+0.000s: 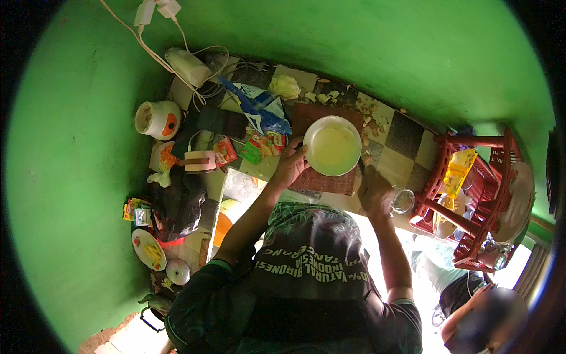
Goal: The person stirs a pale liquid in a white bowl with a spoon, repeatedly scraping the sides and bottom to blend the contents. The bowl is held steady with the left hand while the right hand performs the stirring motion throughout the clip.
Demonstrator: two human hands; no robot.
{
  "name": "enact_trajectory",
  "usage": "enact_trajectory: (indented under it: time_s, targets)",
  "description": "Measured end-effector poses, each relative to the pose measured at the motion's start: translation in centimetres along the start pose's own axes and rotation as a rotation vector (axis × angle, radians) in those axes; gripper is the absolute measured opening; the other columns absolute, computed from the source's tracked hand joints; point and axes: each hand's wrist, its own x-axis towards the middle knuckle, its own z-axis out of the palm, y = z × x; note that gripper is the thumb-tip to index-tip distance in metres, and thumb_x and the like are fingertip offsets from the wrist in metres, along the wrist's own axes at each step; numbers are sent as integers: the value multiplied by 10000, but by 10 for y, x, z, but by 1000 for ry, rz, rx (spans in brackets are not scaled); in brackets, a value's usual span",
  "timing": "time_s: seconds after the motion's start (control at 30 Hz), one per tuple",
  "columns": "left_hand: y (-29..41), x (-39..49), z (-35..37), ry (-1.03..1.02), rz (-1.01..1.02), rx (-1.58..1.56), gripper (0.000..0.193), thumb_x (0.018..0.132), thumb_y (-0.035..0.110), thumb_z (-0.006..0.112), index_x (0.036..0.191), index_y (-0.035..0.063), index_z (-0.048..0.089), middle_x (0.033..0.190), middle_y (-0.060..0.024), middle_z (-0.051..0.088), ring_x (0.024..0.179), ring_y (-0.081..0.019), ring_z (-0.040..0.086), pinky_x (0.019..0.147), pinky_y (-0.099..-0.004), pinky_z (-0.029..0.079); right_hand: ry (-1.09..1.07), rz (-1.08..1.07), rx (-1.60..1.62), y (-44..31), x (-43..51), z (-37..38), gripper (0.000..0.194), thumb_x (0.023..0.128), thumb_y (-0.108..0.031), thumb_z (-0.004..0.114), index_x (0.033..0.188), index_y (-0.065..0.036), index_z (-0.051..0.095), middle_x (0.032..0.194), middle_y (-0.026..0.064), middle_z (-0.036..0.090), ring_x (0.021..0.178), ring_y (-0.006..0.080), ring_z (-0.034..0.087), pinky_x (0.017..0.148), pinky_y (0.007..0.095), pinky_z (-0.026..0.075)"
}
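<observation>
My left hand (291, 164) grips the rim of a round metal bowl (332, 146) holding pale yellow liquid. The bowl is over a brown cutting board (325, 182). My right hand (375, 192), blurred, is right of the board, closed around what looks like the handle of a dark utensil; the exact thing is unclear. A glass mug (402, 200) stands just right of that hand. Beyond the board lie a pale cabbage piece (284, 86) and scattered peelings (370, 119). Left of the bowl are a blue plastic bag (261, 106) and seasoning packets (261, 147).
A red plastic dish rack (460, 217) stands at the right. To the left are a white jar (158, 119), a black plastic bag (177, 208), a floral plate with yellow pieces (149, 249) and a metal lid (178, 271). Another person (479, 314) is at the lower right.
</observation>
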Motion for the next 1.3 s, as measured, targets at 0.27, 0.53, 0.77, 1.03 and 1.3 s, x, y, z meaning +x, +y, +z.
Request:
enact_trajectory:
  time_s: [0.27,0.53,0.77,1.03,1.3]
  targets:
    - [2,1,4,-1,2,40,388,1007,272,577,1359,119,524,1363,-63,563,1295,-217,521,1093,-485,425,92,-61,74,-12,8,-4,75,848,-20,611,916,-52,606,708,141,606,568,311,600,503,414,491]
    - [-2,1,-3,2,18,-5,386,999,242,595,1351,102,520,1351,-77,566,1253,-221,555,1043,-458,485,38,7,152,-27,22,-17,46,885,-36,578,918,-46,608,649,157,585,546,315,614,501,426,491]
    - [1,-2,14,86,51,55,333,1012,236,585,1300,89,509,1249,-97,609,1178,-211,601,1018,-461,505,-26,173,385,-29,11,-5,166,930,-111,597,1044,-15,670,644,189,620,529,309,620,492,410,469]
    - [-5,-1,1,56,37,51,398,1012,273,577,1348,78,491,1304,-97,587,1212,-221,584,1034,-457,494,-129,352,555,-29,-14,4,180,964,-127,566,908,24,648,645,114,579,574,168,521,552,337,426]
    - [-6,-3,4,64,47,73,425,1012,286,573,1377,84,492,1354,-86,566,1256,-219,557,1046,-453,489,-308,534,773,-39,-17,-2,216,983,-148,545,905,22,652,662,84,564,634,132,492,592,320,416]
